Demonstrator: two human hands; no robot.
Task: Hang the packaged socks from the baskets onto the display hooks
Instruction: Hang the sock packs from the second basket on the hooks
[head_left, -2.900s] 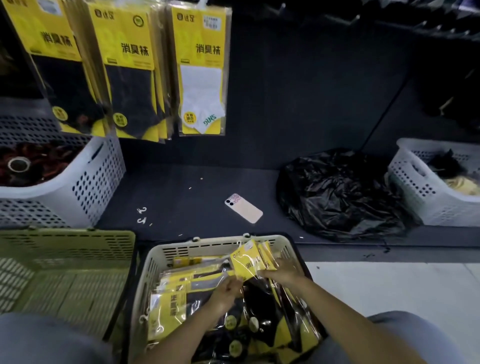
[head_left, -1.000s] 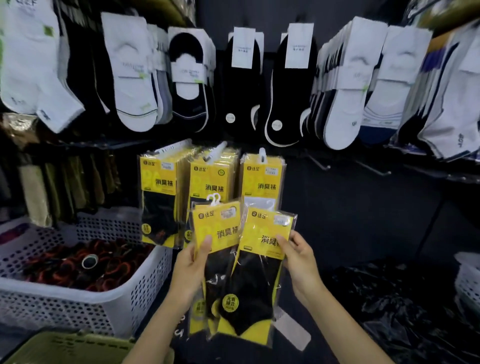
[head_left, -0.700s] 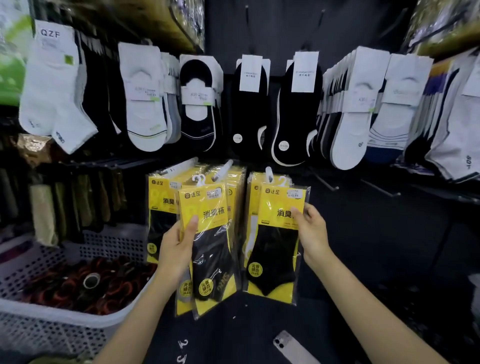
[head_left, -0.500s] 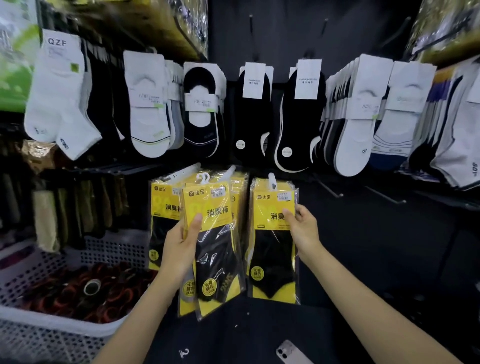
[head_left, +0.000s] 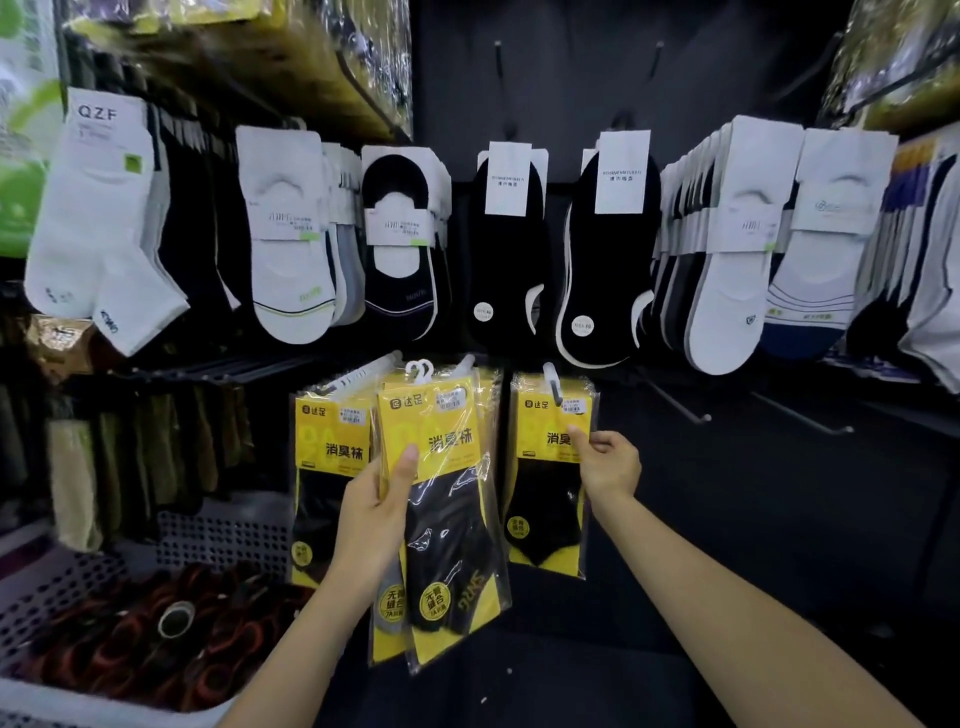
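Observation:
My left hand (head_left: 382, 512) grips a small stack of yellow sock packs (head_left: 447, 509) with black socks inside, held upright in front of the display. My right hand (head_left: 608, 465) pinches the right edge of another yellow sock pack (head_left: 545, 488), whose top hangs on a white-tipped display hook (head_left: 551, 382). More yellow packs (head_left: 327, 467) hang on hooks behind and left of the held stack. The baskets with loose packs are out of view.
Rows of white and black socks (head_left: 509, 244) hang above. Bare hooks (head_left: 680, 408) stick out to the right of the yellow packs. A white perforated basket (head_left: 218, 535) with dark red items stands at lower left. Dark shelf back fills the right.
Both hands rose from the basket with packs to the display. The right hand carried its pack rightward onto the hook; the left hand kept its stack near the middle hooks.

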